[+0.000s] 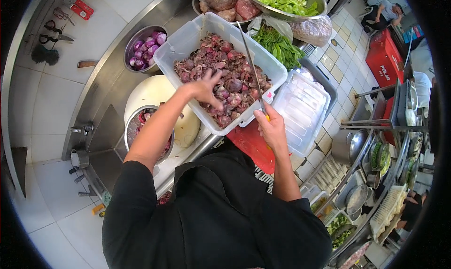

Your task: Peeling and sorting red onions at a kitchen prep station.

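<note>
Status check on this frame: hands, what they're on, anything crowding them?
Left hand open, reaching into clear tub of red onions. Right hand gripping knife, blade over tub. Tub lid beside.

I'm seeing the steel counter (110, 88) carrying a clear plastic tub (183, 43), a steel bowl (134, 38), a white round board (150, 92), a red cutting board (253, 146) and a clear lid (300, 106).

The person wears a black top w/ short sleeves, ending just above the elbows. Fabric is plain, no print or logo visible, a bit wrinkled on shoulders. Forearms are bare. Left hand (205, 88) and right hand (271, 127): no gloves, no watch, no rings seen.
</note>
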The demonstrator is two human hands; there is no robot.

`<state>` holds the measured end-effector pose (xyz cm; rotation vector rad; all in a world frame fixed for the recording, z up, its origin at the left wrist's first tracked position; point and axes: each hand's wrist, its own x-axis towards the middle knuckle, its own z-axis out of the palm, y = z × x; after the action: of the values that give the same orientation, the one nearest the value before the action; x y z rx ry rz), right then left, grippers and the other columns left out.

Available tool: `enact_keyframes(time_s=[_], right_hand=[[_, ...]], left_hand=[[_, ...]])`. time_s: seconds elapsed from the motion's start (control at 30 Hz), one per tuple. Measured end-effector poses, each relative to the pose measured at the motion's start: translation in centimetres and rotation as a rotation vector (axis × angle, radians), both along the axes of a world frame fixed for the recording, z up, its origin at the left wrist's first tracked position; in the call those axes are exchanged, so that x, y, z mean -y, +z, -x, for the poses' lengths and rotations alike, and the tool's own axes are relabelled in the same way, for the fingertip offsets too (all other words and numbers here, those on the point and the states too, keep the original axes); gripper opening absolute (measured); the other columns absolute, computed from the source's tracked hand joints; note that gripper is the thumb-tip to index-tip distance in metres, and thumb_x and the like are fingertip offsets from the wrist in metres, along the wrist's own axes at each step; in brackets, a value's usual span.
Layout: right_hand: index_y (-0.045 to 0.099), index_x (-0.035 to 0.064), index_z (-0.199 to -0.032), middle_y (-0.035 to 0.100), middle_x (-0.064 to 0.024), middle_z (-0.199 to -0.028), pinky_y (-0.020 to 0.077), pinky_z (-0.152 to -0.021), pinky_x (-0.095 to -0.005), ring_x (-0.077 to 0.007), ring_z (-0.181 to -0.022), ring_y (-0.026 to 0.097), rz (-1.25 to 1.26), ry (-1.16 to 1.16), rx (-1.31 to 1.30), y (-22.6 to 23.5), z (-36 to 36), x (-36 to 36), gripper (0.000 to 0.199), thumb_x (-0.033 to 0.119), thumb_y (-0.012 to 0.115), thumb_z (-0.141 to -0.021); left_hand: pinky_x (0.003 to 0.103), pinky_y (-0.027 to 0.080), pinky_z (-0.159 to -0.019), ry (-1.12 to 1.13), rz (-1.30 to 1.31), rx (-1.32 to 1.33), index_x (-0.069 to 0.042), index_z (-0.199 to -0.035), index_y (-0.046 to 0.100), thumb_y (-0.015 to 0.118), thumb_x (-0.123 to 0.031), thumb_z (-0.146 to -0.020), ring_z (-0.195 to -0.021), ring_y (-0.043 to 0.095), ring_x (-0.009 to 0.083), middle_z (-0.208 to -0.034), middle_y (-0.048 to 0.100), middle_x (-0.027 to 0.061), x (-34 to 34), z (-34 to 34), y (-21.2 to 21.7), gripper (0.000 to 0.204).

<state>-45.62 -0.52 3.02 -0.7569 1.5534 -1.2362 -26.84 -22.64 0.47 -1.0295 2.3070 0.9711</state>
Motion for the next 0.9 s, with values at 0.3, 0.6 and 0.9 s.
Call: enact_keyframes(time_s=[0.3,0.6,0.9], right_hand=[[0.053,0.0009,-0.136,0.054,0.0035,-0.068,0.0389,-0.053,-0.0215,-0.0045,-0.057,0.047,0.068,0.066,-0.113,-1.1,0.7,-0.1,0.053,0.024,0.067,-0.091],[0.053,0.0101,-0.139,0.047,0.0072,-0.06,0.0352,-0.044,-0.0204,-0.0031,-0.05,0.044,-0.064,0.036,0.003,0.1,0.0,0.4,0.051,0.024,0.067,-0.092],[0.05,0.0029,-0.139,0.044,0.0074,-0.06,0.0287,-0.039,-0.021,-0.0022,-0.045,0.036,-0.05,-0.032,-0.078,1.2,-1.4,0.6,0.052,0.019,0.066,-0.092]], left_hand=[[0.041,0.048,-0.094,-0.026,0.372,-0.094,0.0,-0.12,0.062,0.061,-0.002,-0.077,-0.108,0.06,0.0387,-0.118,0.06,0.0274,-3.5,-0.4,-1.4,0.043],[0.025,0.05,-0.063,0.81,0.023,-0.846,0.0,-0.112,0.067,0.064,0.003,-0.085,-0.069,0.06,0.0115,-0.085,0.069,0.0039,-1.9,-8.5,4.1,0.027],[0.03,0.048,-0.093,1.085,0.119,-0.623,0.0,-0.113,0.067,0.07,-0.004,-0.081,-0.103,0.063,0.0194,-0.109,0.069,0.0106,-10.4,-22.0,7.4,0.032]])
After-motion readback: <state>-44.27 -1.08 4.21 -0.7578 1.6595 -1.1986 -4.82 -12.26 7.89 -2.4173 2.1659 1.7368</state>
